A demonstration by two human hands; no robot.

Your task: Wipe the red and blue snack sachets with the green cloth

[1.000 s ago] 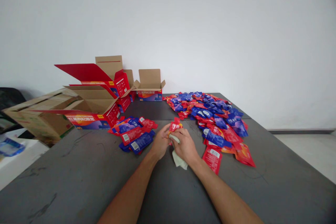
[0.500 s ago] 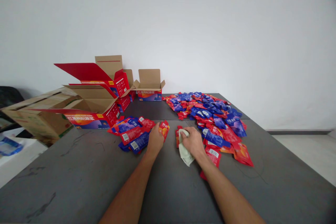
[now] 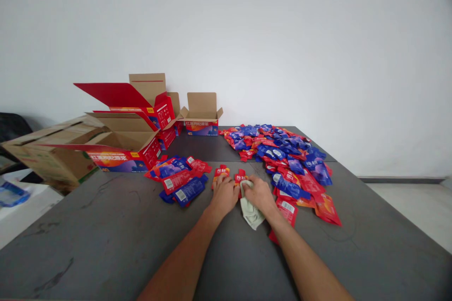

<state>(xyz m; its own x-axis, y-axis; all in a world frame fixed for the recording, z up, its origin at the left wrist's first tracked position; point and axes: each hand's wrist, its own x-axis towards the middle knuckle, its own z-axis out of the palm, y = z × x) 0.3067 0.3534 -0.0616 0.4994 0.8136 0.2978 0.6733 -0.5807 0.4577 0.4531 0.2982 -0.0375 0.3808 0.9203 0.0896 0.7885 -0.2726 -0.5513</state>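
Note:
My left hand (image 3: 225, 194) lies over the lower part of a red-and-orange pouch (image 3: 221, 171), its fingers stretched out and resting there, hiding part of it. Its thumb side is close to a second red pouch (image 3: 240, 177); whether they touch I cannot tell. Closed around a pale, crumpled cloth (image 3: 251, 214), my right hand (image 3: 260, 194) presses at the right edge of that second pouch. To the left is a small heap of red and blue pouches (image 3: 180, 181). A larger heap of the same pouches (image 3: 282, 150) spreads to the right and back.
Open red printed cartons (image 3: 120, 162) stand at the left of the dark table (image 3: 116, 244). Another open carton (image 3: 202, 128) is at the back by the wall. Big brown boxes (image 3: 67, 164) and a white surface (image 3: 30, 209) lie beyond the left edge.
My left hand has shifted right, from the left edge of the red-and-orange pouch to its lower part, beside the second pouch. My right hand keeps the cloth in nearly the same place.

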